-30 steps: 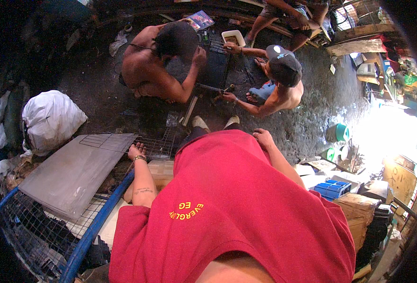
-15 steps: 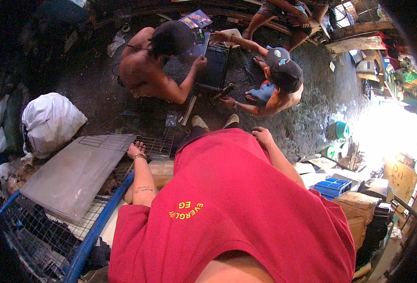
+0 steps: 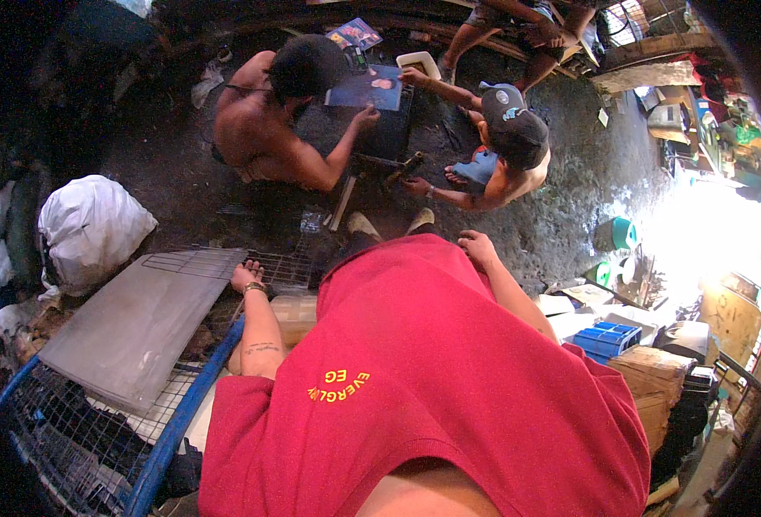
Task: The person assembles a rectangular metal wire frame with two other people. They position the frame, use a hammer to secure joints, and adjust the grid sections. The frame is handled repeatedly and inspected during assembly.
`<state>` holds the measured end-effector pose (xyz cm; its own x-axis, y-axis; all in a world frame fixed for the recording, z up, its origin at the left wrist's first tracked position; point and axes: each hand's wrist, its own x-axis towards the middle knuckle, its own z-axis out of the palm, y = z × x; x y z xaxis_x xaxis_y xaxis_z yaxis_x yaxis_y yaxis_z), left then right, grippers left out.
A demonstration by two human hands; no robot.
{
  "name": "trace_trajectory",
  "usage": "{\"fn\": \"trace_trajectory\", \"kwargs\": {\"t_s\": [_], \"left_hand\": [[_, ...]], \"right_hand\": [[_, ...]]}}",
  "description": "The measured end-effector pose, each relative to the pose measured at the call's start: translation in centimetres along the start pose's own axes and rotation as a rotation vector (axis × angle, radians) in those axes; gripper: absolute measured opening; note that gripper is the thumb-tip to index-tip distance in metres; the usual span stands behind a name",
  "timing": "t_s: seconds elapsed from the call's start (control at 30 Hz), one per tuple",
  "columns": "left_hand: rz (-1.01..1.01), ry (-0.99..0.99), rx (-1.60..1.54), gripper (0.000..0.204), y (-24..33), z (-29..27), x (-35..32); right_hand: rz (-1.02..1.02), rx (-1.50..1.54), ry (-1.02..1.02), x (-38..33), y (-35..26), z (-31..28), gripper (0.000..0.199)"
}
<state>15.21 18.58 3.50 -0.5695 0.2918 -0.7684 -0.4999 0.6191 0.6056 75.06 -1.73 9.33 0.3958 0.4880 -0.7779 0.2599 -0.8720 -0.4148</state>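
Left hand (image 3: 247, 276): at the wire rack (image 3: 277, 269), fingers bent at its wires; whether they close on one cannot be told. Wire rack: partly over the upper edge of a flat grey board (image 3: 143, 332), its other end reaching past the hand toward the shirt. Grey board: lying slanted on a mesh cart with a blue rail (image 3: 163, 452), left of the person. Right hand (image 3: 478, 248): beside the hem of the red shirt (image 3: 449, 345), fingers curled, grip not discernible. White sack (image 3: 92, 233): one, bulging, just beyond the board. Co-worker, left (image 3: 260, 112): crouched, one hand at a dark picture sheet (image 3: 354, 93). Co-worker in cap, right (image 3: 518, 159): low down, one hand near the same sheet and a white tray (image 3: 432, 62), the other near a short wooden piece (image 3: 404, 169). Right side: a blue crate (image 3: 606, 341), a brown cardboard box (image 3: 649, 383) and a green tub (image 3: 624, 233).
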Motion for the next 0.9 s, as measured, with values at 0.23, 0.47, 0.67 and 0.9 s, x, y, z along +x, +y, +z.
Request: {"fn": "trace_trajectory", "kwargs": {"t_s": [0.23,0.47,0.67,0.9], "left_hand": [[-0.020,-0.103,-0.173,0.024,0.5,0.6,-0.3],[0.065,-0.033,0.029,0.034,4.5,0.1,-2.2],[0.147,-0.239,0.085,0.032,7.1,-2.4,-8.0],[0.182,-0.238,0.263,0.039,7.1,-2.7,-16.3]], "right_hand": [[0.031,-0.034,-0.018,-0.4,0.1,-0.6,0.038],[0.058,-0.028,-0.028,-1.0,-1.5,-2.0,0.038],[0.033,-0.005,-0.051,0.1,-1.2,-2.2,0.040],[-0.055,-0.053,-0.119,3.8,2.1,-2.2,0.040]]}}
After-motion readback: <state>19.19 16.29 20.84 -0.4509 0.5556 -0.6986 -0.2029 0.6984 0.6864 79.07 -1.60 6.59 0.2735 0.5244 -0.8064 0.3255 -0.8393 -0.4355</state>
